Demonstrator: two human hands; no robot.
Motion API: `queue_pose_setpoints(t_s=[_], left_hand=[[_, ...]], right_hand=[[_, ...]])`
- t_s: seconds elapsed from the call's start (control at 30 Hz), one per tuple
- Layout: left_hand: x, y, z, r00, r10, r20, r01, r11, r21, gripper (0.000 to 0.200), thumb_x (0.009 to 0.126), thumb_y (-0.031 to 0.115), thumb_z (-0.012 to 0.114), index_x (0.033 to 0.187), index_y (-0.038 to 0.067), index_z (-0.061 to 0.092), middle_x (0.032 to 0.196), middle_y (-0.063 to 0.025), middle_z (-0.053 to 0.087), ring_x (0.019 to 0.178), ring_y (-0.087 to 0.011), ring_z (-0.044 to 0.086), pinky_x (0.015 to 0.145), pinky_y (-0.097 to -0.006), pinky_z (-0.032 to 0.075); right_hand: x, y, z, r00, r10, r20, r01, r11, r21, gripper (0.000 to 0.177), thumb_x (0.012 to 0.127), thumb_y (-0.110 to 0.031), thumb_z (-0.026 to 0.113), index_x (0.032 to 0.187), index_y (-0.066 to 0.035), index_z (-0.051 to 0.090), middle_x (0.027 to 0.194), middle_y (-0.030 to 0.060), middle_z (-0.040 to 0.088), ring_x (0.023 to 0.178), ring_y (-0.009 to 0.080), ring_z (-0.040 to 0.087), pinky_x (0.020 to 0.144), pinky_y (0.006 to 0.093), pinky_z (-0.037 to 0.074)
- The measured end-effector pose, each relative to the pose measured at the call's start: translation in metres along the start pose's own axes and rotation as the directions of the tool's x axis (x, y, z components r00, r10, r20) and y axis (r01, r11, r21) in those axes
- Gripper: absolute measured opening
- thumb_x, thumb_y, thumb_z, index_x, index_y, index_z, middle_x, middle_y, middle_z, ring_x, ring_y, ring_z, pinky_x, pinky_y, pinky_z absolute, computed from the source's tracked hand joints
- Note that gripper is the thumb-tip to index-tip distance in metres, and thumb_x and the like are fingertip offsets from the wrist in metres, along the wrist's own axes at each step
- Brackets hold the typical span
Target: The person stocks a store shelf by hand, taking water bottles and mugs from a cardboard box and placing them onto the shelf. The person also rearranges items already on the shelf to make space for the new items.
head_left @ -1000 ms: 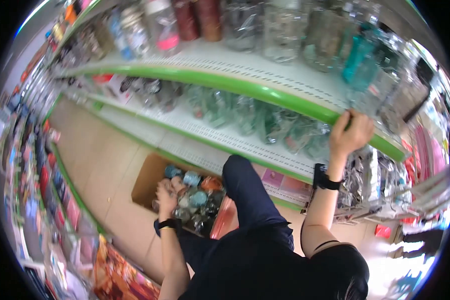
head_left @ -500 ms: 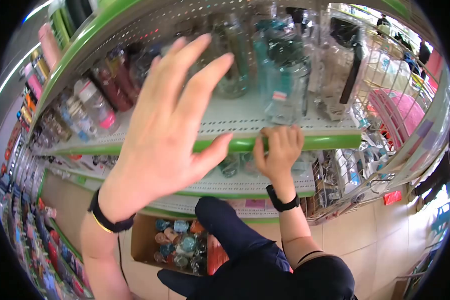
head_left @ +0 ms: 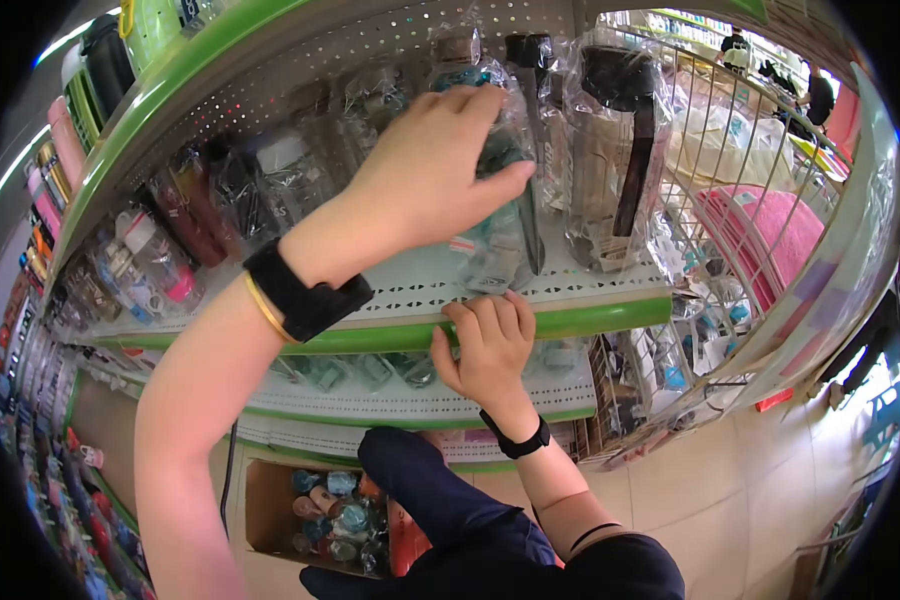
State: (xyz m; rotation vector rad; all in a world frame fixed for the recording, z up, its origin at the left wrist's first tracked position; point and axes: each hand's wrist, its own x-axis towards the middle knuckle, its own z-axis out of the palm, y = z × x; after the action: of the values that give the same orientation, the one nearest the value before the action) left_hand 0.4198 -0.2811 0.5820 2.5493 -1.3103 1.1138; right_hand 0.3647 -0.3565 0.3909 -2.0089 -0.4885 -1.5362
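My left hand [head_left: 435, 165] reaches over the upper shelf in front of a plastic-wrapped clear and teal water bottle [head_left: 500, 245]. Its fingers and thumb are spread apart around the bottle's upper part and cover much of it. Lower down, my right hand [head_left: 490, 345] curls its fingers over the green shelf edge [head_left: 605, 318], thumb against the front. A wrapped clear bottle with a black lid and strap [head_left: 610, 150] stands to the right. Further wrapped bottles [head_left: 295, 165] line the shelf on the left.
A wire rack [head_left: 710, 120] with pink round items [head_left: 760, 235] borders the shelf on the right. Below, a cardboard box [head_left: 270, 500] of wrapped bottles sits on the tiled floor beside my legs. A lower shelf [head_left: 410, 400] holds more clear wrapped items.
My left hand has moved right and farther in, up to the wrapped teal bottle. My right hand stays on the shelf edge, while the whole view has shifted.
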Motion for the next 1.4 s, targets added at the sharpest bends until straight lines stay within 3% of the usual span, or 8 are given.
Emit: queue_pose_setpoints(t_s=[0.33,0.47,0.57,0.87,1.0,1.07,1.13,1.4], left_hand=[[-0.028,0.022,-0.074,0.972,0.100,0.211,-0.091,0.994,-0.054,0.059,0.063,0.017,0.076,0.115,0.005,0.051,0.113,-0.0148,0.051,0.101,-0.0343,0.050,0.087,-0.0393,0.043],[-0.049,0.031,-0.094,0.972,0.158,0.174,-0.153,0.987,-0.039,0.059,0.057,0.016,0.080,0.110,0.006,0.055,0.108,-0.0135,0.053,0.099,-0.0332,0.052,0.084,-0.0388,0.045],[-0.059,0.042,-0.137,0.985,0.170,-0.030,-0.168,0.983,0.068,0.058,0.055,0.014,0.081,0.108,0.008,0.059,0.098,-0.0107,0.058,0.092,-0.0284,0.059,0.079,-0.0369,0.049],[-0.186,0.044,-0.248,0.930,-0.308,-0.203,0.271,0.944,-0.188,0.089,0.068,0.049,0.079,0.129,-0.007,0.045,0.130,-0.0187,0.050,0.113,-0.0230,0.053,0.096,-0.0345,0.042],[-0.247,0.049,-0.265,0.833,-0.520,0.189,0.542,0.835,-0.090,0.081,0.061,0.042,0.080,0.122,-0.004,0.052,0.115,-0.0152,0.056,0.100,-0.0228,0.058,0.086,-0.0332,0.045],[-0.274,0.052,-0.260,0.778,-0.474,0.413,0.465,0.876,0.129,0.066,0.054,0.028,0.081,0.112,0.004,0.059,0.100,-0.0103,0.061,0.085,-0.0245,0.061,0.072,-0.0327,0.047],[-0.319,0.053,-0.250,0.634,-0.537,0.557,0.530,0.826,0.192,0.067,0.056,0.028,0.080,0.114,0.001,0.059,0.095,-0.0116,0.059,0.090,-0.0259,0.060,0.080,-0.0335,0.046],[-0.458,0.057,-0.189,0.444,-0.671,0.595,0.658,0.694,0.293,0.058,0.056,0.020,0.081,0.108,0.006,0.060,0.100,-0.0123,0.056,0.095,-0.0334,0.056,0.083,-0.0402,0.046]], right_hand=[[-0.002,-0.003,0.003,0.999,0.017,-0.032,-0.017,1.000,0.003,0.018,0.072,-0.015,0.063,0.088,-0.009,0.059,0.081,0.0042,0.056,0.080,0.0243,0.051,0.092,0.0410,0.036],[0.000,-0.004,0.000,0.999,-0.006,-0.032,0.006,1.000,0.005,0.017,0.072,-0.015,0.063,0.087,-0.008,0.058,0.082,0.0070,0.055,0.082,0.0270,0.051,0.091,0.0432,0.036],[0.001,-0.005,-0.003,1.000,-0.014,-0.008,0.014,1.000,0.002,0.018,0.071,-0.015,0.063,0.085,-0.006,0.057,0.082,0.0097,0.054,0.083,0.0295,0.051,0.091,0.0455,0.037],[0.002,-0.009,0.007,0.999,-0.005,-0.047,-0.004,0.983,-0.183,0.010,0.074,-0.013,0.063,0.082,-0.007,0.061,0.077,0.0116,0.055,0.078,0.0332,0.053,0.083,0.0479,0.041],[0.002,-0.003,0.012,0.998,-0.035,-0.059,0.020,0.972,-0.232,0.008,0.080,-0.015,0.063,0.082,-0.007,0.062,0.076,0.0103,0.058,0.078,0.0302,0.055,0.078,0.0430,0.042],[0.002,0.011,0.014,0.991,-0.124,-0.044,0.107,0.954,-0.280,0.011,0.082,-0.020,0.063,0.084,-0.009,0.064,0.080,0.0062,0.061,0.078,0.0269,0.057,0.077,0.0390,0.042],[-0.003,0.013,0.017,0.991,-0.129,0.023,0.130,0.949,-0.287,0.012,0.082,-0.022,0.063,0.085,-0.011,0.065,0.081,0.0041,0.063,0.078,0.0255,0.058,0.077,0.0375,0.042],[-0.004,0.027,0.026,0.979,-0.178,-0.103,0.136,0.934,-0.330,0.012,0.080,-0.027,0.064,0.083,-0.016,0.068,0.079,-0.0033,0.065,0.075,0.0210,0.058,0.076,0.0345,0.042]])
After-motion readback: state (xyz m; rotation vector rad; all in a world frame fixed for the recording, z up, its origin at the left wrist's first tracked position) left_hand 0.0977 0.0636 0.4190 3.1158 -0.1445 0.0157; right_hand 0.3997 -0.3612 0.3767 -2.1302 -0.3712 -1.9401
